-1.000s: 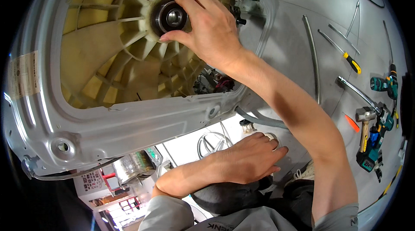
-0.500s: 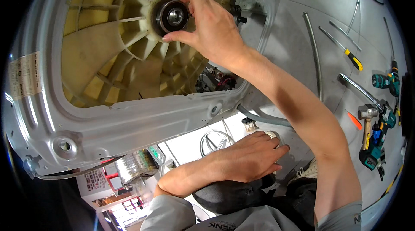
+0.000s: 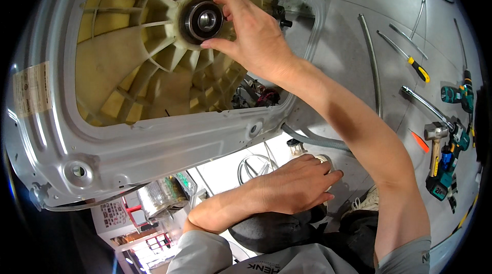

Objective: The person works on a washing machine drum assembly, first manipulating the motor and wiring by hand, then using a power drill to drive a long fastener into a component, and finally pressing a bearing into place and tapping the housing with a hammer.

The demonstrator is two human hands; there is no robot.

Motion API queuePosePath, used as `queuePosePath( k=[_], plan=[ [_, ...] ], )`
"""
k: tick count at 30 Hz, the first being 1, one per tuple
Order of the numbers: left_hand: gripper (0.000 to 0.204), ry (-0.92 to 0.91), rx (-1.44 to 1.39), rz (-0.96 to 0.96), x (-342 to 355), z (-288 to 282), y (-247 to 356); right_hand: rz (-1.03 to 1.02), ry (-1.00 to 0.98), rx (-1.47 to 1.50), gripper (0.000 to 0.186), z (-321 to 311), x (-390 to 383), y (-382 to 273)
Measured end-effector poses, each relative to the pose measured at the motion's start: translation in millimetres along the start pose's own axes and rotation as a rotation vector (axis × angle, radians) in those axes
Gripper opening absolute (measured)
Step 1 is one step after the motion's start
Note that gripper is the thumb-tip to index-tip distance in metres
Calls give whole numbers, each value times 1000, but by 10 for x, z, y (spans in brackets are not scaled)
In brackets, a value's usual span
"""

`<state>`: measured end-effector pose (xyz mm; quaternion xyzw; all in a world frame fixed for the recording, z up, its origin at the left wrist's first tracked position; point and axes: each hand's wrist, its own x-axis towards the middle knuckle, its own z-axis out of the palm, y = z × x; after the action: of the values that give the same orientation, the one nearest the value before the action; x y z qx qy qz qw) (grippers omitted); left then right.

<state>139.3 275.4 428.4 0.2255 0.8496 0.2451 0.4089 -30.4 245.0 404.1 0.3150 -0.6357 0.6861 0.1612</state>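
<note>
The right hand [image 3: 251, 38] pinches a dark round bearing [image 3: 203, 20] between thumb and fingers: the thumb lies along its lower right edge, the forefinger curls over its top, and the other fingers fold behind. The wrist is bent back, and the bare forearm runs down and to the right, out of the lower right of the picture. The bearing sits in the hub of a yellowed plastic tub [image 3: 138, 64], at the meeting point of its radial ribs, so the thing held lies just left of the palm, its shiny inner ring facing the camera.

The left hand [image 3: 294, 184] is lower, well apart from the bearing. It rests palm down with fingers stretched out and close together, pointing right, grasping nothing that can be seen; its fingertips lie over a small white object that is mostly hidden. Its forearm bends back to a grey sleeve [image 3: 202, 253].

A grey metal frame [image 3: 154, 143] rings the tub. A grey hose [image 3: 312, 141] passes under the right forearm. On the floor to the right lie a screwdriver [image 3: 410, 61], a hammer [image 3: 434, 143] and a green drill [image 3: 458, 95].
</note>
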Motion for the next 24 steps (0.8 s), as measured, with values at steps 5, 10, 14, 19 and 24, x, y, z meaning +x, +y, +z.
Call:
queuePosePath(
  k=[5,10,14,19,24],
  plan=[
    [45,-10,7,-11,8,4,9,-31,25,-11,61,13,-10,19],
    [44,-11,13,-7,18,6,17,-6,9,-14,61,12,-8,-9],
    [44,-6,13,-4,26,19,16,-27,51,-35,66,48,-3,7],
    [44,-23,6,-13,32,-4,33,-6,25,-37,67,49,8,-12],
    [44,-29,0,-18,41,2,34,-2,23,-50,68,45,14,-16]
  ],
)
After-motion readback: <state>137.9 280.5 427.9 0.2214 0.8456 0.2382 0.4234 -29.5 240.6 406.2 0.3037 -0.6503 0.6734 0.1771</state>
